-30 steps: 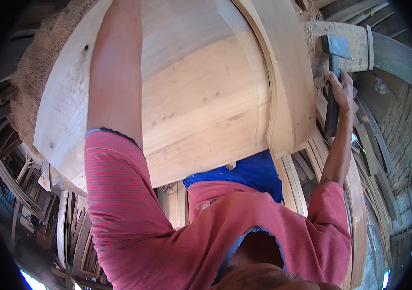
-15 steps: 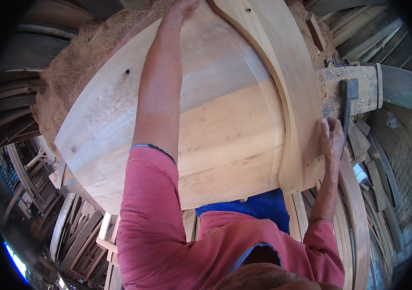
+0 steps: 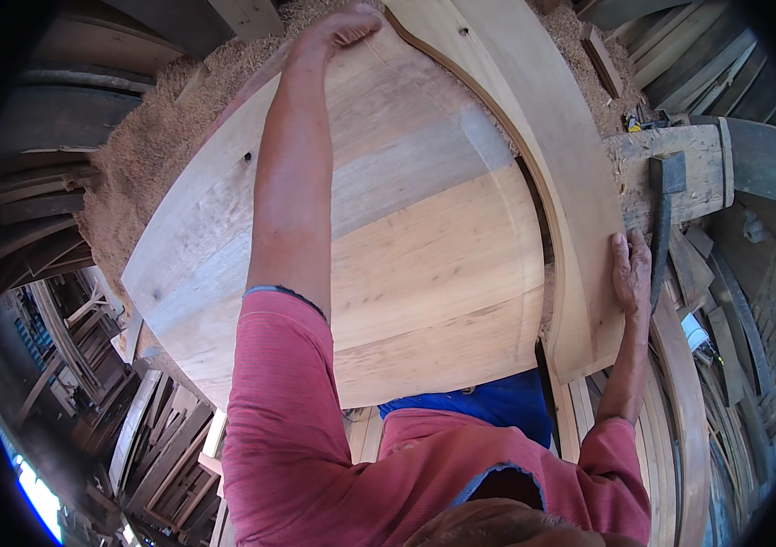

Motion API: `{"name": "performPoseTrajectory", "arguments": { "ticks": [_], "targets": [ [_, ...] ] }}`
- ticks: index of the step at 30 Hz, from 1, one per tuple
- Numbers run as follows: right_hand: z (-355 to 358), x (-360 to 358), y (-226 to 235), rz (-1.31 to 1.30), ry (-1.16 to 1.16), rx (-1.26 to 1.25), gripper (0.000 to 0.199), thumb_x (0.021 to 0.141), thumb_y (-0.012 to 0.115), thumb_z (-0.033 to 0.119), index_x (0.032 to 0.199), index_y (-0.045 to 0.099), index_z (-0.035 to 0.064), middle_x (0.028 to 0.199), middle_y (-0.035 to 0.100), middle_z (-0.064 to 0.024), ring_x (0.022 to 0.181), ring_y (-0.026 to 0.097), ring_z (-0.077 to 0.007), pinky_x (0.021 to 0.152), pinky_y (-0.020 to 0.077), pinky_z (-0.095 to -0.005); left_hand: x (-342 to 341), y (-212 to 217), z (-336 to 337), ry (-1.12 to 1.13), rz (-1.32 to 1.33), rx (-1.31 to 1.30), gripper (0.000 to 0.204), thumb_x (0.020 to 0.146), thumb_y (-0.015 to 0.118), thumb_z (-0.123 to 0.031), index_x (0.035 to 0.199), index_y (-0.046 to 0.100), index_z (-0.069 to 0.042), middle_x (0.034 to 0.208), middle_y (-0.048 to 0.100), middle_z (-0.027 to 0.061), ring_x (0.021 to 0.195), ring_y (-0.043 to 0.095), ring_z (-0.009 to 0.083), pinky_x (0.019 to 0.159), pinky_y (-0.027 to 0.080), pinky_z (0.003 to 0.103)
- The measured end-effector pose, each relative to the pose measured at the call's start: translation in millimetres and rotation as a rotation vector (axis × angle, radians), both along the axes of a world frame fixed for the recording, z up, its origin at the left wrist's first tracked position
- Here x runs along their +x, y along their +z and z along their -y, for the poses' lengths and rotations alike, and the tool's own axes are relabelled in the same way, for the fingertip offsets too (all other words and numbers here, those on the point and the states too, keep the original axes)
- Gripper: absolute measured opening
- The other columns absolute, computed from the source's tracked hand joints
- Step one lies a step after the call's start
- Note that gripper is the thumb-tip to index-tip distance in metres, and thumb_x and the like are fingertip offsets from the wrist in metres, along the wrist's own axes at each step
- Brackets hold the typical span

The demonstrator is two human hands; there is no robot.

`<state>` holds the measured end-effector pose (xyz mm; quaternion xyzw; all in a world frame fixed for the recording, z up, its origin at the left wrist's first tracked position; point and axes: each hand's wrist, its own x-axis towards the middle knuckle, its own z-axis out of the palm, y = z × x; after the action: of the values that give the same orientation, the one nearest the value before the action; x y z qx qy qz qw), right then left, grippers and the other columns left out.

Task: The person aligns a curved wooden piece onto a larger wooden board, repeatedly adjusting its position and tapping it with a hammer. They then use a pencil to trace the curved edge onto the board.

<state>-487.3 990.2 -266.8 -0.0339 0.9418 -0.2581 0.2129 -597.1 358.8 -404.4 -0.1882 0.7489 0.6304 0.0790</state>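
Observation:
A large pale panel (image 3: 442, 246) of joined wooden boards, with one curved side, lies in front of me. Along that curve is a separate wide board (image 3: 570, 173) with a raised, darker lip on its inner edge. A dark gap parts the two at the near end and narrows toward the far end. My left arm reaches across the panel, and my left hand (image 3: 347, 27) has its fingers curled at the panel's far end. My right hand (image 3: 630, 269) lies against the separate board's outer edge, fingers stretched out and holding nothing.
Just right of my right hand is a hammer-like tool (image 3: 667, 173) with a block head, by a rough plank (image 3: 679, 159). Sawdust (image 3: 146, 155) covers the ground around the far side. Stacked timber (image 3: 164, 438) lies at left, with more boards (image 3: 698, 64) at far right.
The separate board has shifted right, and a gap has opened between it and the panel. My right hand has come onto the board's edge, its fingers straighter. More of my left hand shows.

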Motion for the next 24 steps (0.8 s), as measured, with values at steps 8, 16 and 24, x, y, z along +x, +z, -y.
{"name": "performPoseTrajectory", "arguments": {
  "ticks": [8, 16, 24],
  "targets": [
    [8.0, -13.4, 11.4, 0.113, 0.081, 0.202, 0.047, 0.102, 0.056, 0.038, 0.118, 0.063, -0.0054, 0.111, 0.067, -0.0267, 0.106, 0.062, -0.0444, 0.095, 0.0474, -0.0472, -25.1, 41.8, -14.9, -0.113, 0.109, -0.503, 0.042, 0.092, 0.07, -0.048, 0.076, 0.067, -0.01, 0.063, 0.053, -0.0025, 0.058, 0.045, 0.0154, 0.053, 0.031, 0.036],
    [89.6, -78.3, -7.8, -0.373, 0.298, 0.216, 0.056, 0.101, 0.053, 0.047, 0.138, 0.056, 0.0048, 0.136, 0.058, -0.0225, 0.127, 0.052, -0.0439, 0.108, 0.0396, -0.0487, -17.3, 37.2, -8.3, -0.083, -0.061, 0.278, 0.041, 0.085, 0.081, -0.027, 0.057, 0.053, -0.018, 0.051, 0.038, -0.0081, 0.043, 0.033, 0.0069, 0.043, 0.019, 0.03],
    [178.6, -167.0, -47.5, -0.006, 0.143, 0.038, 0.078, 0.097, 0.051, 0.062, 0.128, 0.061, -0.0083, 0.118, 0.066, -0.0282, 0.117, 0.061, -0.0395, 0.1, 0.0444, -0.0433, 5.7, 36.6, -24.9, -0.034, -0.163, -0.917, 0.034, 0.096, 0.053, -0.033, 0.086, 0.072, -0.006, 0.068, 0.066, 0.0103, 0.065, 0.065, 0.0264, 0.059, 0.047, 0.045]
  ]
}}
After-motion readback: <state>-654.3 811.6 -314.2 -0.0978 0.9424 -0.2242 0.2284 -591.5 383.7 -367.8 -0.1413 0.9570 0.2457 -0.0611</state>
